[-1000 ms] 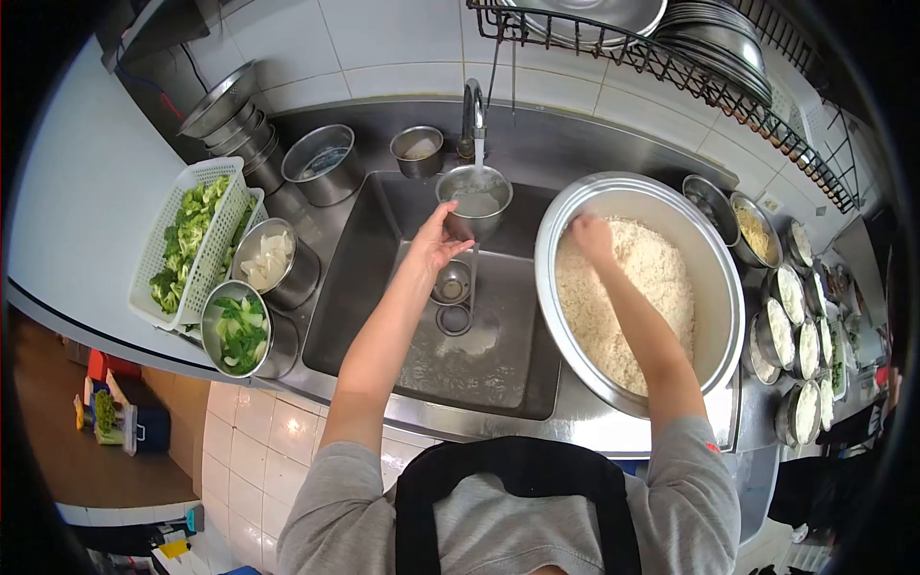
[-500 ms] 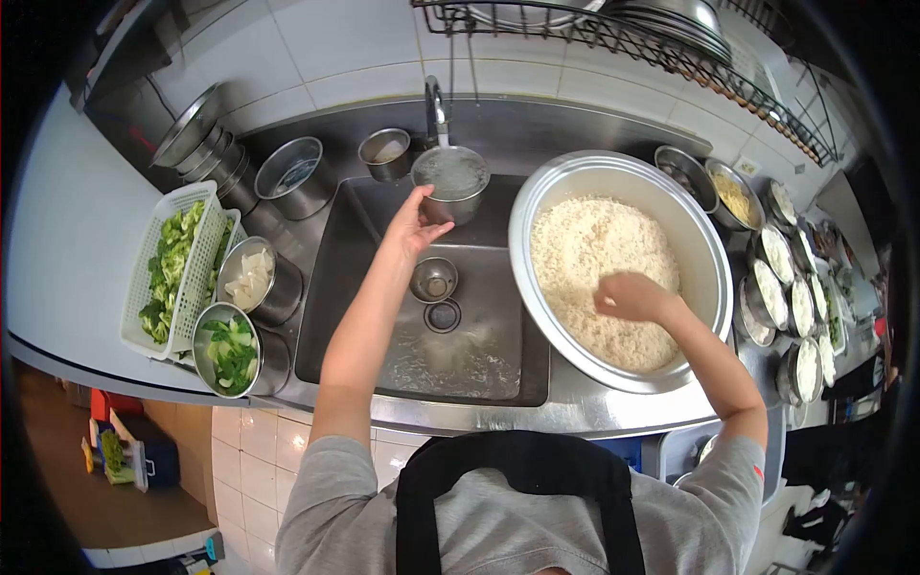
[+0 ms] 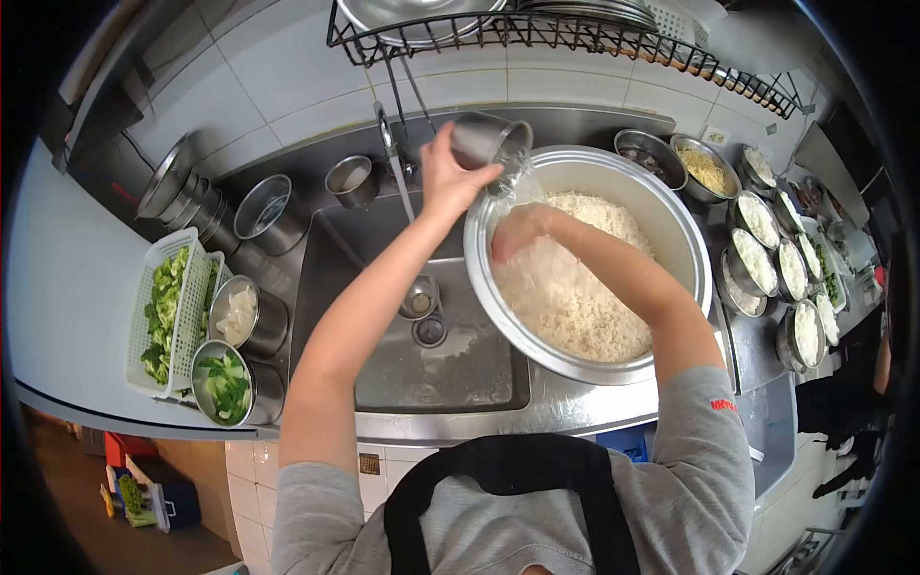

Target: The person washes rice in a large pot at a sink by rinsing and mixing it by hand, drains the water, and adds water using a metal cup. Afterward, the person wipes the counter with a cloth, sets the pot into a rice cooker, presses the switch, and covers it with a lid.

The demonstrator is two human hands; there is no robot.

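Note:
My left hand point(image 3: 452, 174) is wrapped round a metal cup point(image 3: 479, 142), tilted to the right over the rim of a large metal pot point(image 3: 685, 230). Water point(image 3: 516, 177) pours from the cup into the pot. Below the stream, at the pot's left inside, is my right hand point(image 3: 520, 230), its fingers blurred by motion and splashing water. Pale rice point(image 3: 585, 307) fills much of the pot. From the faucet point(image 3: 385, 134) a stream runs into the sink point(image 3: 436, 379).
Broccoli lies in a white basket point(image 3: 190, 316) at the left, beside metal pots of greens point(image 3: 225, 386) and pale slices point(image 3: 237, 316). Several rice bowls point(image 3: 755, 261) stand at the right. A wire rack point(image 3: 575, 34) hangs above; a person in dark clothes point(image 3: 843, 398) is far right.
My left hand has lifted the cup from under the faucet, moved it right and tipped it. My right hand has moved left within the pot. The view has shifted.

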